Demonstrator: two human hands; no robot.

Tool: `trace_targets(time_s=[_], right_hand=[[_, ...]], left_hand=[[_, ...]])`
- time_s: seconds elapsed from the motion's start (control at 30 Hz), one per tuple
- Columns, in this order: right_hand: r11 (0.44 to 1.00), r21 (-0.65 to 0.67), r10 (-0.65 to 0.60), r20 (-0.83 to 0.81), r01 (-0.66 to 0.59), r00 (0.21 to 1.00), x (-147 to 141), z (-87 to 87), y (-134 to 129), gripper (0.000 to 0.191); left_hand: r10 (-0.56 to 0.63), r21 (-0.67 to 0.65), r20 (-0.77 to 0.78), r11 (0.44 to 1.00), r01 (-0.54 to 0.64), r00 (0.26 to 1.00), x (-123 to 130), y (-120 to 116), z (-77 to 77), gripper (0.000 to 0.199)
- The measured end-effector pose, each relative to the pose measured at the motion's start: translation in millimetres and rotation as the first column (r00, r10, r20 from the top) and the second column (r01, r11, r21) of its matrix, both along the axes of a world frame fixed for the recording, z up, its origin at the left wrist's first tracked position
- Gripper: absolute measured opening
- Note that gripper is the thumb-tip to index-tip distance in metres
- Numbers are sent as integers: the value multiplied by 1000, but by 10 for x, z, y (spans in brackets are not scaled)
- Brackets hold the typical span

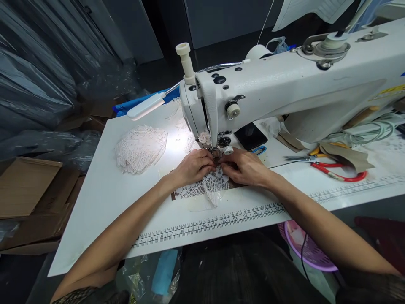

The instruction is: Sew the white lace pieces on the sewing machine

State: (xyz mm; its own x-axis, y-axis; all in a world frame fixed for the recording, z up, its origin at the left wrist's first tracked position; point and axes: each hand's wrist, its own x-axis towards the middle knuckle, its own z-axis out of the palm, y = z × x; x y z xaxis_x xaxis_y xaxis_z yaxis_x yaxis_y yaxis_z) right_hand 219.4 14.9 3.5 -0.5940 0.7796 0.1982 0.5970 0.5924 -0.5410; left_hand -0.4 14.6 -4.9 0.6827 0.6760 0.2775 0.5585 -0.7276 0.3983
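Observation:
A white sewing machine [278, 84] stands on the white table. Under its needle area lies white lace fabric [212, 185], which hangs in a fold toward the table's front edge. Left of the presser foot, my left hand [195, 166] has its fingers closed together on the lace. My right hand [245, 167] is just right of the foot, fingers bent and pressed on the lace too. The fingertips of both hands are close together, and the machine head partly hides them. A heap of pale lace pieces [141, 148] rests further left.
Red-handled scissors [340, 169], orange-handled scissors and brown paper lie right of my right hand. A black phone [251, 136] is behind it. A lamp [146, 106] shines from the left. A printed ruler [209, 224] runs along the front edge. Cardboard boxes [30, 185] stand left.

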Motion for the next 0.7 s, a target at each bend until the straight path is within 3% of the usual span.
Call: trace_targets(time_s=[0.17, 0.27, 0.47, 0.6, 0.7], right_hand=[[980, -53, 186, -76, -190, 980, -32, -30, -44, 31], [960, -112, 243, -133, -258, 961, -41, -66, -32, 28], [952, -125, 255, -177, -279, 951, -56, -58, -41, 22], [954, -124, 245, -210, -274, 946, -48, -11, -60, 18], [925, -239, 229, -271, -296, 935, -51, 15, -93, 17]], left_hand=[[40, 96, -74, 995, -33, 996, -9, -90, 66, 26], [28, -8, -10, 1000, -28, 1000, -63, -140, 129, 26], [18, -165, 119, 986, 1, 993, -149, -160, 225, 19], [114, -282, 166, 957, -64, 980, -151, -201, 254, 17], [182, -381, 180, 919, -102, 967, -173, -265, 307, 22]])
